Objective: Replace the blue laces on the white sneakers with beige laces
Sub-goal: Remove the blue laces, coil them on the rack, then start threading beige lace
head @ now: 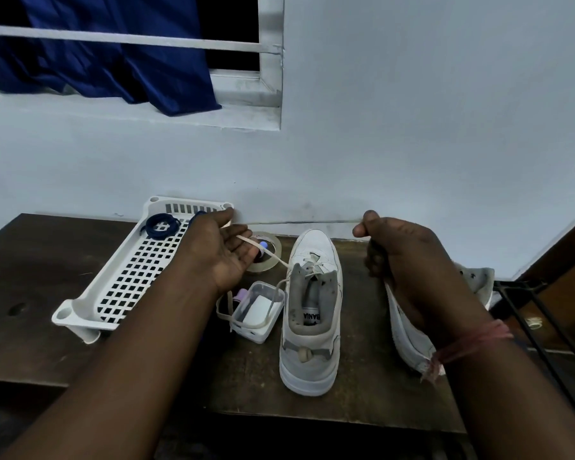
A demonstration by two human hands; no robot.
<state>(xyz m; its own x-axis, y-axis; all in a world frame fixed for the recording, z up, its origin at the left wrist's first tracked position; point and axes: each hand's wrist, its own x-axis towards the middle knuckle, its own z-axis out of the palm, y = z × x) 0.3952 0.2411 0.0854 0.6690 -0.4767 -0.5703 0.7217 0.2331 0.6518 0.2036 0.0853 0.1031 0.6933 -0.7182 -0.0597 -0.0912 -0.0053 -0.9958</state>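
Already the beige lace (281, 260) is threaded through the lowest eyelets of the white sneaker (311, 313) standing upright at the centre of the dark wooden table (47, 293), toe pointing to twelve o'clock toward the wall. The left hand (226, 250), at ten o'clock from the shoe, lies palm-up with relaxed fingers while one flat strand runs across them; whether the thumb pins it I cannot tell. The right hand (389, 250), at two o'clock, is curled into a fist, apparently pinching the lace's other end, though that end is hidden inside it. The risk, I judge, is uneven pulling: a tug through the loose left palm could let the strand slip and leave the two ends unequal, or drag the light shoe sideways into the clear plastic box (258, 310) just beside it at nine o'clock, over which a slack loop of lace already hangs and could snag. The second sneaker (409, 323) lies on its side at three o'clock beneath the right forearm, scuffed and grey-stained, without any lace that I can see. The removed blue laces (161, 226) sit coiled in the white perforated plastic tray (90, 313) at ten o'clock. A glossy roll of clear tape (273, 250) rests behind the left fingers. The sneaker's leather looks smooth, its lining worn.
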